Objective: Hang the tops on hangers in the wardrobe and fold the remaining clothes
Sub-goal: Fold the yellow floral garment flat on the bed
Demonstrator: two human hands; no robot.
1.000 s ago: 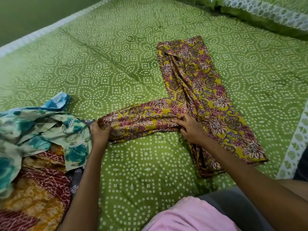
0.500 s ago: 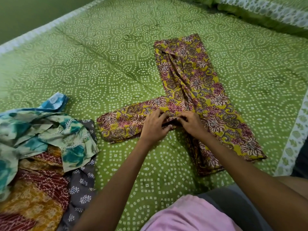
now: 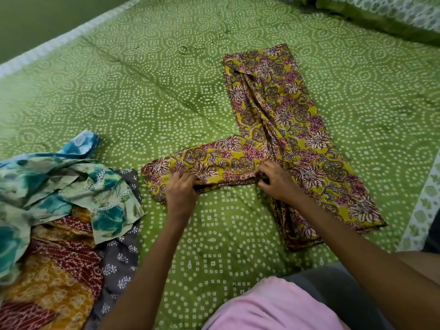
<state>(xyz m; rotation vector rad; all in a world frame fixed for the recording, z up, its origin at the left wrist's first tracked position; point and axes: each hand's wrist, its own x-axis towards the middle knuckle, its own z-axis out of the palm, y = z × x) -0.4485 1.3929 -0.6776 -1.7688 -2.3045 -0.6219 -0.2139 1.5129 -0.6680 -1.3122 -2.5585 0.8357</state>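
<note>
While a heap of teal, orange and grey printed clothes (image 3: 57, 222) sits at the green dotted bedspread's (image 3: 166, 91) left edge, the left hand (image 3: 181, 191) and right hand (image 3: 276, 179) each pinch the yellow floral cotton trousers (image 3: 281, 129), which lie mid-bed toward the right edge.

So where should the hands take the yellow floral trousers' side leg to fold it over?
Along its near edge, from the person's side. The side leg lies flat and crosswise, its open edge facing the person. The left hand and right hand already pinch that edge, spread apart, which should keep it straight.
</note>
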